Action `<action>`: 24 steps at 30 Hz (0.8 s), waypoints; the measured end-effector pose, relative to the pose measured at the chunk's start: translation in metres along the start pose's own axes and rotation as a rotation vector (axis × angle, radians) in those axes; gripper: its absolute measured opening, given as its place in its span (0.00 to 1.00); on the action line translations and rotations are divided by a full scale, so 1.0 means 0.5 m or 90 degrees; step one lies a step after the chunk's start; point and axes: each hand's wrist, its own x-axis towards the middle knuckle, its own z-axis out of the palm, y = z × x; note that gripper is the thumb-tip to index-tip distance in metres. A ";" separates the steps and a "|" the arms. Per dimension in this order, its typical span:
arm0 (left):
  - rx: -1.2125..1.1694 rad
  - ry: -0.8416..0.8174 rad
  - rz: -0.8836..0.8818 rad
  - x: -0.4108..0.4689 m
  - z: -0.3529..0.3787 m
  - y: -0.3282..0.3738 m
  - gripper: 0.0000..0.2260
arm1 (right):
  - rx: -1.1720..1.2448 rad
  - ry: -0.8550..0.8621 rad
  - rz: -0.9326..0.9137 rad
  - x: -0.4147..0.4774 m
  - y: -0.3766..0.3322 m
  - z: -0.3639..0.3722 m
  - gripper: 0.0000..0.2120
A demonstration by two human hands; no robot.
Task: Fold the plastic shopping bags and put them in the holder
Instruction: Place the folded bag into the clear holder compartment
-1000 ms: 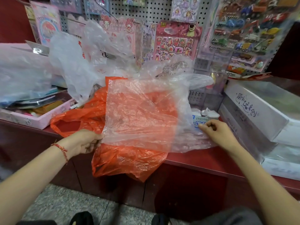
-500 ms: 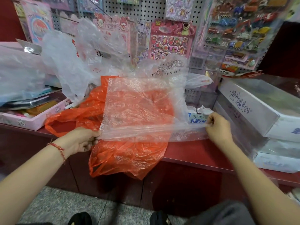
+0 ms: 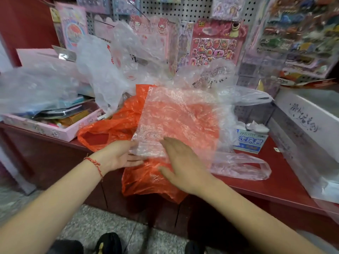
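Clear bag (image 3: 176, 123), folded to a flat panel, lying on an orange bag (image 3: 111, 129) at the front edge of a dark red counter (image 3: 278, 186). Handle loop (image 3: 244, 167) of clear plastic trailing right across the bare counter top. Orange bag partly over the counter's edge, hanging toward a grey speckled floor (image 3: 102, 222). Black shoes (image 3: 108, 242) at the bottom of the view.

Behind the counter, a white pegboard (image 3: 176, 10) hung with sticker sheets (image 3: 218, 46). More crumpled bags (image 3: 102, 70) heaped at the back and to the left. Pink tray (image 3: 55, 133) of stationery on the counter's left end, white boxes (image 3: 310, 123) stacked on its right end, a blue-and-white packet (image 3: 249, 142) just beside the clear bag.

Left hand (image 3: 119, 156) at the panel's lower left corner, fingers straight and pointing right along the lower edge, thumb touching the corner, nothing curled round the plastic. Right hand (image 3: 183, 165) palm down, fingers straight and slightly apart, pressing flat across the panel's lower edge and the orange plastic beneath. Hands near each other, not touching, the panel's lower edge between them.
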 end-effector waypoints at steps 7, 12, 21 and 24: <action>-0.044 -0.078 -0.013 -0.011 -0.019 0.014 0.08 | -0.097 0.095 0.059 0.087 -0.052 0.103 0.25; -0.068 -0.060 -0.023 -0.011 -0.033 0.018 0.09 | -0.209 0.068 0.085 0.064 0.014 0.101 0.19; -0.014 -0.009 -0.053 -0.020 -0.040 0.010 0.09 | -0.345 0.054 0.055 -0.092 0.166 0.030 0.20; 0.016 -0.008 -0.043 -0.023 -0.042 0.012 0.09 | -0.371 0.018 0.014 -0.116 0.192 -0.001 0.20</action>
